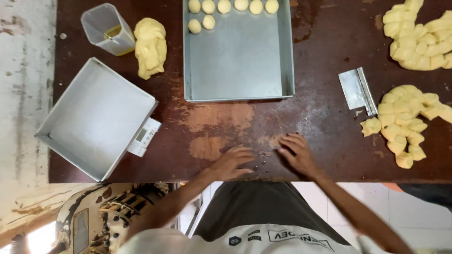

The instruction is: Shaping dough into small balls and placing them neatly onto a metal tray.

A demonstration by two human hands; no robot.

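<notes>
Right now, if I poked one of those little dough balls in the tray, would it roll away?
Probably a bit: each dough ball looks round and smooth, and the tray floor is flat, bare metal. It would likely squash or dent too, since the dough lump beside the tray sags softly. The tray's raised walls would probably stop it.

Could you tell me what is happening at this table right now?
A person presses both palms on the dark brown table: left hand and right hand, likely rolling dough hidden beneath. Eight round pale dough balls sit in the grey metal baking tray. Cut yellow dough pieces lie beside a metal scraper.
</notes>
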